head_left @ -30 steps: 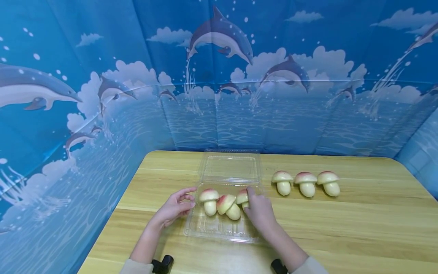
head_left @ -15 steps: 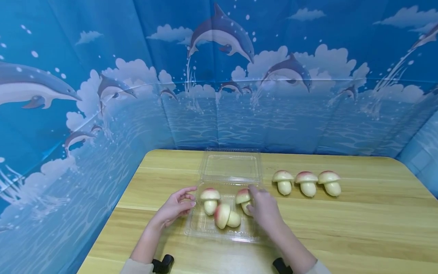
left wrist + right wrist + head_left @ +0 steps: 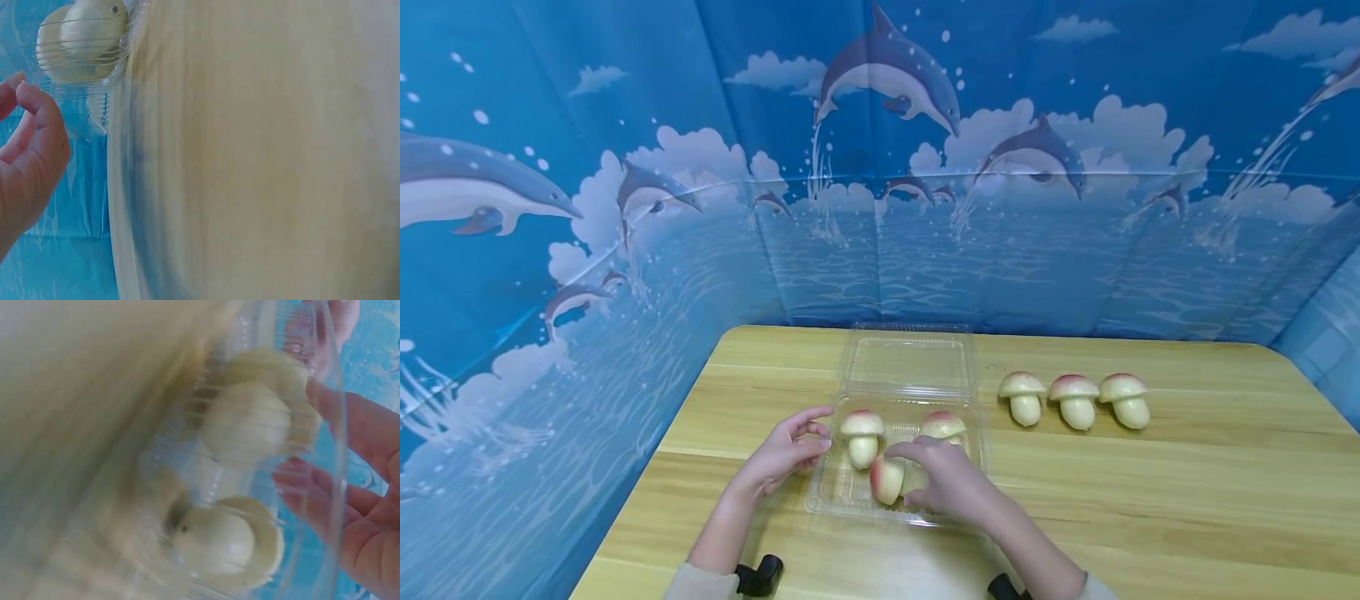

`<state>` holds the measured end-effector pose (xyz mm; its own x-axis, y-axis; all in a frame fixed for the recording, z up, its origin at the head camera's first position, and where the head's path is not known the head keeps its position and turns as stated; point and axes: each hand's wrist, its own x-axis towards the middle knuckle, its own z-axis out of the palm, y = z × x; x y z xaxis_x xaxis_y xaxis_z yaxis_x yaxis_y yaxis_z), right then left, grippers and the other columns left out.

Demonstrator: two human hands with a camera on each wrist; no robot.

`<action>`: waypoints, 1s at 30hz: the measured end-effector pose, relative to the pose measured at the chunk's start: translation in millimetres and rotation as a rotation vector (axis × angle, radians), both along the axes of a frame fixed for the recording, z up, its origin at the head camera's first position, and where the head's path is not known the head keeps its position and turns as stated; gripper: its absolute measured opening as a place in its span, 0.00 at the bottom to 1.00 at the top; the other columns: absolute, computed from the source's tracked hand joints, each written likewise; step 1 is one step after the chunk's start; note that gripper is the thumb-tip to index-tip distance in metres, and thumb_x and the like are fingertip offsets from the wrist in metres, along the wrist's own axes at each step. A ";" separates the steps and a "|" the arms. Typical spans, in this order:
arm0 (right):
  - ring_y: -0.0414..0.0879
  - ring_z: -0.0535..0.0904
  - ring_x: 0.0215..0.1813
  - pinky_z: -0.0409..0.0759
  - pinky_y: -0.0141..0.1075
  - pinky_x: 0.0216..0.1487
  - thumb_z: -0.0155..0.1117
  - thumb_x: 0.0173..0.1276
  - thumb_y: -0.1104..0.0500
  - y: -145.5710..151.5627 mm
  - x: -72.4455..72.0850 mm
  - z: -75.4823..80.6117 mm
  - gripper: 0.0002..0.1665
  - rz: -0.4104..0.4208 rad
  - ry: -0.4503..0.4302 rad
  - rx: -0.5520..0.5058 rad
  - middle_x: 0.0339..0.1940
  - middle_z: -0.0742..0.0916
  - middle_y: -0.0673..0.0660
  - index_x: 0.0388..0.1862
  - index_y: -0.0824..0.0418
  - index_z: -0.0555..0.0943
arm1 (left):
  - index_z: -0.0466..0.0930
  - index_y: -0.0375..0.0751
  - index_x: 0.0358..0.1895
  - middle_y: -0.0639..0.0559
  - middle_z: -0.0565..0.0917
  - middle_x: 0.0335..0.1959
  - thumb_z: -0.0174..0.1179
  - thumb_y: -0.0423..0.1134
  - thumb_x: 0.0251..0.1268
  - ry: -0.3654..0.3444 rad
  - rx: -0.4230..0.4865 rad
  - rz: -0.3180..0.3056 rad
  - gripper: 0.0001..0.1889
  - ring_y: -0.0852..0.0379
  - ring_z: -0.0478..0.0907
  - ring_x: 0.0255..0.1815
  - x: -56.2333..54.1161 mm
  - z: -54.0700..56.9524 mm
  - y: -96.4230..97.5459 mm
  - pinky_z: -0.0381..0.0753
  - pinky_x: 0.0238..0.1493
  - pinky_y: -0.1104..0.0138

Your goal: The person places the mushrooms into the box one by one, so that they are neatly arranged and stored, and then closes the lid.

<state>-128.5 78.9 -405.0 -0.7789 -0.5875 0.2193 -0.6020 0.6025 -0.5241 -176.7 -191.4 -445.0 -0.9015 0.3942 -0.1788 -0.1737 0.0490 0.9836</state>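
Observation:
A clear plastic clamshell box [image 3: 842,500] lies open on the table, its lid [image 3: 910,367] folded back. Inside are three cream toy mushrooms with reddish caps: one back left [image 3: 862,437], one back right [image 3: 942,425], and one lying sideways at the front [image 3: 887,480]. My right hand [image 3: 955,483] is over the box, thumb and fingers spread about the front mushroom's stem, which they partly hide; no firm grip shows. At the box's left side is my left hand [image 3: 786,457], fingers loosely bent and holding nothing; whether they touch the box I cannot tell.
Three more toy mushrooms stand in a row to the right of the box: left [image 3: 1022,398], middle [image 3: 1074,402] and right [image 3: 1125,400]. The wooden table [image 3: 1187,500] ends at a blue dolphin-print curtain [image 3: 880,267] behind.
The front mushroom has turned sideways and shifted toward the box's front. My right hand has left the back-right mushroom and moved left and nearer, to the front one. My left hand stays put.

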 end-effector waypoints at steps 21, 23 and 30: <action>0.52 0.73 0.56 0.74 0.44 0.55 0.75 0.46 0.62 -9.4 -2.0 -14.5 0.17 0.168 0.272 0.017 0.53 0.80 0.60 0.39 0.54 0.86 | 0.58 0.34 0.68 0.48 0.71 0.41 0.57 0.29 0.62 0.004 -0.001 0.005 0.31 0.62 0.68 0.26 1.5 0.4 0.5 0.69 0.29 0.72; 0.51 0.73 0.55 0.74 0.42 0.55 0.75 0.47 0.61 -9.5 -2.3 -15.4 0.16 0.189 0.293 0.040 0.52 0.80 0.59 0.38 0.53 0.86 | 0.58 0.34 0.68 0.48 0.71 0.41 0.57 0.29 0.62 0.004 -0.001 0.007 0.31 0.62 0.68 0.26 1.7 0.6 0.9 0.70 0.29 0.72; 0.49 0.76 0.51 0.77 0.40 0.50 0.76 0.44 0.62 -7.3 -4.7 -22.9 0.14 0.111 0.359 0.036 0.47 0.83 0.57 0.33 0.52 0.86 | 0.58 0.34 0.68 0.48 0.71 0.41 0.58 0.30 0.61 0.000 -0.008 0.013 0.31 0.61 0.68 0.27 2.1 0.5 1.7 0.70 0.29 0.72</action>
